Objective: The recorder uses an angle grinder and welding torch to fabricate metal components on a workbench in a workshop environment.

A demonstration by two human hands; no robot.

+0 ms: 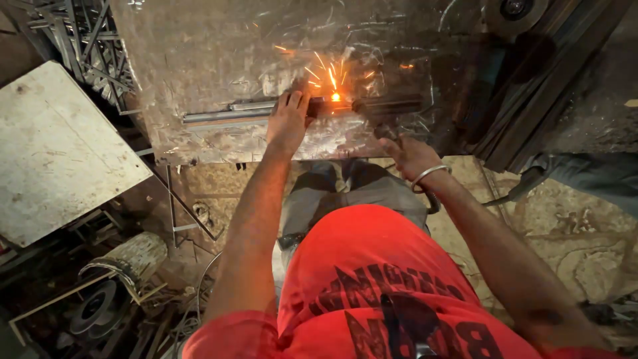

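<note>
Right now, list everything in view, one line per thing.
Scratched shiny metal worktable: one, silver, top centre.
Long grey steel bar: one, on the worktable, under the left hand.
Orange sparks: a burst, right of the left hand.
Flat pale board: one, whitish, left.
Round wooden log: one, lower left.
Metal bangle: one, silver, right wrist.
Left hand: pressing the bar.
Right hand: at the table edge; grip unclear.
</note>
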